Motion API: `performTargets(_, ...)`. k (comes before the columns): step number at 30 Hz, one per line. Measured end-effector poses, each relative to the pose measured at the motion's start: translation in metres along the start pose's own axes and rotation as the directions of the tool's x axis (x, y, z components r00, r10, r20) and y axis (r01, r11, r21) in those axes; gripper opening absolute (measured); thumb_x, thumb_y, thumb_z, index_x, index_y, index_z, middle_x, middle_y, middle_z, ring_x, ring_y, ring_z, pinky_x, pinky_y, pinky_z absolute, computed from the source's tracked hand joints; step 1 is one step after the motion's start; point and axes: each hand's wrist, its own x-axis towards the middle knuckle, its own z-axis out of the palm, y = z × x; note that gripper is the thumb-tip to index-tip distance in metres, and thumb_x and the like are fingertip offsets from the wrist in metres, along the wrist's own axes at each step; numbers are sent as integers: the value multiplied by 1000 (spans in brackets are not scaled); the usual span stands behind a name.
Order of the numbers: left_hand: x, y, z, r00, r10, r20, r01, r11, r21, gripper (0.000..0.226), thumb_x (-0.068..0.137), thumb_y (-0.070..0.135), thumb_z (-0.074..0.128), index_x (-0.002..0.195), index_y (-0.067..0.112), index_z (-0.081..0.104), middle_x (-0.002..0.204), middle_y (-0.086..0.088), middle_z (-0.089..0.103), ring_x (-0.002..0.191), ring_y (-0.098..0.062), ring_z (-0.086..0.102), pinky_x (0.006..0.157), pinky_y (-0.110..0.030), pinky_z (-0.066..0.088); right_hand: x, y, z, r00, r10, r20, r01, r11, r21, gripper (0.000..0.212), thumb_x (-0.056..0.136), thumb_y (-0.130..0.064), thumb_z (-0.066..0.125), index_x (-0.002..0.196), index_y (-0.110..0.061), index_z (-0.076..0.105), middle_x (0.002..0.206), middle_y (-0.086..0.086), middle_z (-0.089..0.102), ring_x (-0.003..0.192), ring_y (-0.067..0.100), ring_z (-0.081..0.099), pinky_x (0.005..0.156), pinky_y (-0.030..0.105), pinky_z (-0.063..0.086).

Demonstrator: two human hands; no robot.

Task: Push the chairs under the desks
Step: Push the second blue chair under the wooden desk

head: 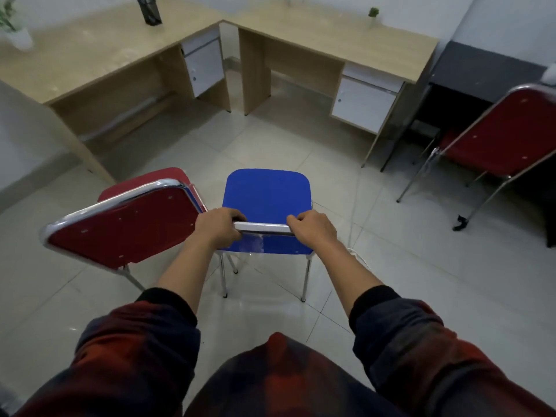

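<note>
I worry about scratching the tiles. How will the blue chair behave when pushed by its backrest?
The blue chair probably slides easily: thin metal legs on smooth, glossy tiles. Pushed high at the top rail, gripped by both hands, it may tip forward. It looks light.

rt red chair [496,139] cropped, plant [12,22] blurred

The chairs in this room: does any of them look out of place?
All three stand out on the floor: the blue padded chair gripped by both hands, the red chair beside it at an angle, and another red chair at right.
</note>
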Motion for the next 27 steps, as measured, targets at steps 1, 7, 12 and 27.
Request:
performTargets(1, -3, 0, 0, 999, 12, 45, -13, 999, 30, 35, 80, 29, 68, 114, 40, 65, 107, 15, 68, 98, -13, 63, 89, -37, 54, -6, 4, 4, 1000, 8, -16, -8, 1000, 3, 38, 95, -41, 49, 70, -13, 55, 65, 0, 52, 59, 16, 47, 53, 27, 35)
performTargets(7, -12, -2, 1, 983, 61, 174, -79, 992, 101, 53, 75, 46, 68, 126, 44, 60, 120, 16, 64, 108, -13, 60, 88, -32, 51, -21, 10, 15, 997, 40, -61, -41, 999, -16, 35, 94, -37, 52, 71, -11, 58, 62, -1, 51, 57, 16, 48, 52, 25, 35)
performTargets(12, -2, 4, 0, 976, 124, 177, -127, 992, 5, 47, 72, 45, 76, 118, 44, 67, 111, 18, 66, 101, -12, 61, 88, -37, 54, -11, 7, 11, 993, 75, -93, -78, 997, -27, 34, 96, -42, 52, 86, -10, 58, 82, 2, 60, 67, 17, 55, 52, 25, 37)
performTargets(27, 25, 1, 15, 919, 308, -246, -362, 906, -219, 46, 85, 62, 59, 76, 17, 67, 68, 7, 61, 63, -10, 58, 56, -26, 47, 16, 17, -5, 986, 21, -167, -43, 991, -126, 47, 96, -44, 46, 85, -8, 73, 68, -1, 59, 63, 17, 53, 61, 31, 42)
